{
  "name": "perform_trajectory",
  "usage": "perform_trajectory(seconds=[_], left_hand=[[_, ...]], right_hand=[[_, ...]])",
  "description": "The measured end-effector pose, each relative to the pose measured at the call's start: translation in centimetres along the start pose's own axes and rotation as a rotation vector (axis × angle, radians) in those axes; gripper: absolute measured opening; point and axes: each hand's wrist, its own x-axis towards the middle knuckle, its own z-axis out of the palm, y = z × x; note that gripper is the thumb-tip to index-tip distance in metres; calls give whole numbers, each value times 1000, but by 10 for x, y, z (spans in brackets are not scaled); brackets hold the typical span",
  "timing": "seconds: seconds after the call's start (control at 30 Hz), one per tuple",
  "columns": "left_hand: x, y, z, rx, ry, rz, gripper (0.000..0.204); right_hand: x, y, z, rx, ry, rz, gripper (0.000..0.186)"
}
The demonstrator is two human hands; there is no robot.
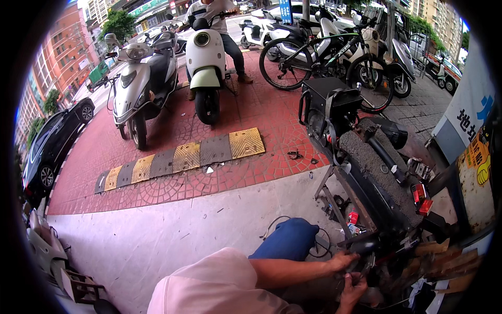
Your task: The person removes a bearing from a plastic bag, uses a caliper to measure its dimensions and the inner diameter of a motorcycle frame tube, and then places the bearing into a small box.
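My left hand (pixel 342 261) reaches to the underside of a black electric scooter (pixel 377 172) with a grit-topped deck, fingers curled at a dark metal part (pixel 365 251); what exactly it grips is unclear. Just below, my right hand (pixel 353 287) is closed in a pinch at something small among those dark parts. A cable (pixel 327 240) loops beside my blue-clad knee (pixel 285 235). Small red boxes (pixel 418 194) rest on the scooter's deck, and scattered parts lie under it near a metal stand (pixel 334 204).
A striped rubber ramp (pixel 186 157) crosses red paving. Parked scooters (pixel 206 83), a bicycle (pixel 334 68) and a person (pixel 232 47) stand beyond. A black car (pixel 52 141) is at left. A white sign panel (pixel 465 104) and cardboard pieces (pixel 439 259) are at right.
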Motion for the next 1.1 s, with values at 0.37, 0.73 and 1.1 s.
perform_trajectory(seconds=[0.37,0.73,1.1], left_hand=[[-66,87,-47,-65,-248,81,47],[-136,149,-80,-150,-373,49,34],[-140,143,-47,-289,-596,-140,36]], right_hand=[[36,-5,25,372,27,200,38],[38,-94,19,558,-288,281,20],[17,-124,-14,641,-40,143,13]])
